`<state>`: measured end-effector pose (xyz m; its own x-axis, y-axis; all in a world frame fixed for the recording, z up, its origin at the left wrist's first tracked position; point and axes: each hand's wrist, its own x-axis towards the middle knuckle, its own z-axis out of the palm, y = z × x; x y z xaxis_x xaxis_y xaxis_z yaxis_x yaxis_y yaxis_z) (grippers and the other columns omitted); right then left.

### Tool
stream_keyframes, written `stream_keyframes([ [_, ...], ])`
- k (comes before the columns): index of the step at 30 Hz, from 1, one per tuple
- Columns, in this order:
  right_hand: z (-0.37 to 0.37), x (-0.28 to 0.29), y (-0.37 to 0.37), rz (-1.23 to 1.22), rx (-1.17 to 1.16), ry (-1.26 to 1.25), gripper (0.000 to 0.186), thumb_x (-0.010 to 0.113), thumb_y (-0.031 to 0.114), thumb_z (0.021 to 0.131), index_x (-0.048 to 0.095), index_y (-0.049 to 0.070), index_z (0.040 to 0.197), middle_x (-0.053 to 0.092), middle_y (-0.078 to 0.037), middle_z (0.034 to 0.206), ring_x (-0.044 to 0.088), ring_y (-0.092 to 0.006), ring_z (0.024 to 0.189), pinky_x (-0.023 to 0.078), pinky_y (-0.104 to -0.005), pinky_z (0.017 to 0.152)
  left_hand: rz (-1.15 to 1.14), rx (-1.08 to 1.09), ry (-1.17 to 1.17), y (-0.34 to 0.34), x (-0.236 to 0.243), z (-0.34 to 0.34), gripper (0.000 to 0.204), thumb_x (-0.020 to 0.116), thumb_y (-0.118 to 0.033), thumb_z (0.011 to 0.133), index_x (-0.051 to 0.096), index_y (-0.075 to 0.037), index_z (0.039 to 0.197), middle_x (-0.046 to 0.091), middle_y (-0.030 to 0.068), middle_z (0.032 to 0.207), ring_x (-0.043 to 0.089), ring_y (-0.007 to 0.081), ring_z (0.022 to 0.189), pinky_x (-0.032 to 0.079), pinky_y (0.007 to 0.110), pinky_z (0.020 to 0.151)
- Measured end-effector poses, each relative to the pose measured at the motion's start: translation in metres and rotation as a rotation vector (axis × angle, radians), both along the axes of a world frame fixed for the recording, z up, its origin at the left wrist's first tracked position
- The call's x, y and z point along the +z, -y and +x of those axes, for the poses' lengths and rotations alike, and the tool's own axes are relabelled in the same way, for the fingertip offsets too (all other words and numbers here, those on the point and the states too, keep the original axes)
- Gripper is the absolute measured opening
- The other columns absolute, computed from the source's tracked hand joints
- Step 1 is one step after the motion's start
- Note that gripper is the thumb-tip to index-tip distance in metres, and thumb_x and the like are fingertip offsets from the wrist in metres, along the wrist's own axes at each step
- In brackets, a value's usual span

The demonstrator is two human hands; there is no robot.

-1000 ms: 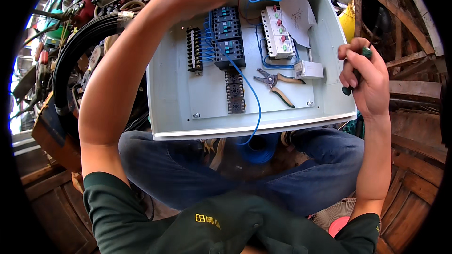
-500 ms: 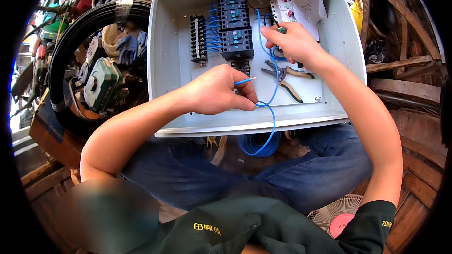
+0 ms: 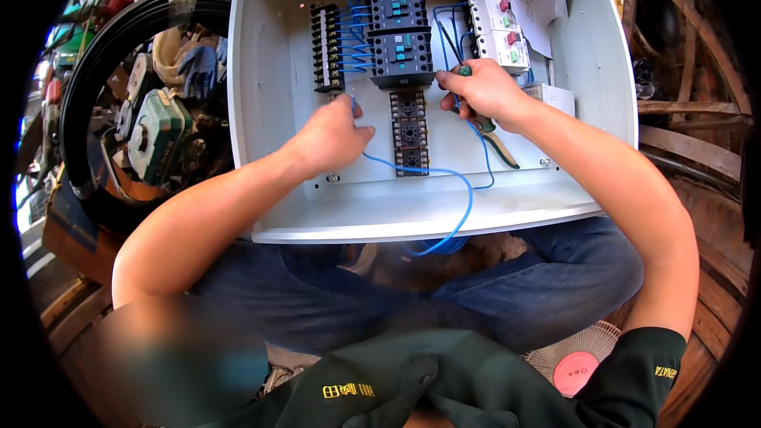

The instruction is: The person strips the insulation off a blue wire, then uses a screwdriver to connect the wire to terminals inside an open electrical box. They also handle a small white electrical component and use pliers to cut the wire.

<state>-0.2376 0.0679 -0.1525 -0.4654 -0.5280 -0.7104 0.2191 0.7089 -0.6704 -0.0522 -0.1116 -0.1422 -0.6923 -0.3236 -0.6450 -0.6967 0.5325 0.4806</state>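
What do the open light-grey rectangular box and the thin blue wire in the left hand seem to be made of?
Light-grey box: probably painted sheet metal, satin finish; its smooth walls and thin rim suggest this, though plastic is possible.
Blue wire: seemingly smooth plastic insulation, judging by its even colour and soft curves; its core material cannot be told.

Your left hand [image 3: 331,138] moved the blue wire [image 3: 472,200] left, just below the terminal strip [image 3: 326,49]. Your right hand [image 3: 487,95] brought the screwdriver [image 3: 465,71] inside the box [image 3: 444,227]. Black sockets [image 3: 410,131], covered half a second ago, now show.
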Motion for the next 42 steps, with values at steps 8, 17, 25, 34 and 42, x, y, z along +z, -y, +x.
stream_keyframes([
  [8,0.006,0.022,-0.028,0.059,0.168,-0.034,0.025,0.065,0.024,0.097,0.064,0.001,0.106,0.073,-0.009,0.079,0.051,-0.008,0.054,0.043,-0.0258,0.049,-0.197,0.329,-0.317,0.038,0.04,-0.018,0.093,0.084,-0.033,0.08,0.035,0.01,0.145,0.062,0.0236,0.12,0.065,0.0357,0.107,0.052,0.042,0.097],
  [17,0.004,0.018,-0.041,0.078,0.301,-0.145,0.022,0.065,0.022,0.098,0.068,0.0,0.094,0.074,-0.007,0.073,0.058,-0.011,0.061,0.047,-0.0308,0.059,-1.088,-1.027,-0.775,0.012,0.083,-0.177,0.012,0.064,-0.012,0.081,0.072,-0.008,0.089,0.064,0.0129,0.106,0.058,0.0318,0.113,0.045,0.045,0.103],
  [25,0.0,0.033,-0.049,0.194,0.331,-0.154,0.026,0.061,0.022,0.099,0.069,-0.003,0.097,0.074,-0.01,0.075,0.07,-0.0208,0.073,0.054,-0.0372,0.072,-0.535,-1.176,0.047,-0.005,0.027,-0.248,0.023,0.068,-0.017,0.094,0.075,-0.01,0.114,0.074,0.0102,0.114,0.07,0.0265,0.105,0.055,0.038,0.091],
  [34,0.001,0.021,-0.046,0.24,0.307,-0.112,0.02,0.059,0.019,0.1,0.064,0.001,0.094,0.069,-0.007,0.066,0.056,-0.0112,0.055,0.045,-0.0316,0.054,-0.42,-1.443,0.176,0.015,-0.005,-0.29,0.041,0.081,-0.042,0.081,0.079,-0.011,0.108,0.076,0.0136,0.102,0.071,0.0309,0.092,0.055,0.045,0.08],
  [42,0.01,0.009,-0.035,0.06,0.465,-0.135,0.028,0.061,0.021,0.096,0.065,-0.002,0.081,0.07,-0.013,0.068,0.068,-0.028,0.062,0.055,-0.0391,0.067,-0.741,-1.197,-0.165,0.01,-0.026,-0.264,0.035,0.085,-0.025,0.073,0.079,-0.006,0.102,0.076,0.0158,0.107,0.073,0.0321,0.103,0.059,0.042,0.085],
])
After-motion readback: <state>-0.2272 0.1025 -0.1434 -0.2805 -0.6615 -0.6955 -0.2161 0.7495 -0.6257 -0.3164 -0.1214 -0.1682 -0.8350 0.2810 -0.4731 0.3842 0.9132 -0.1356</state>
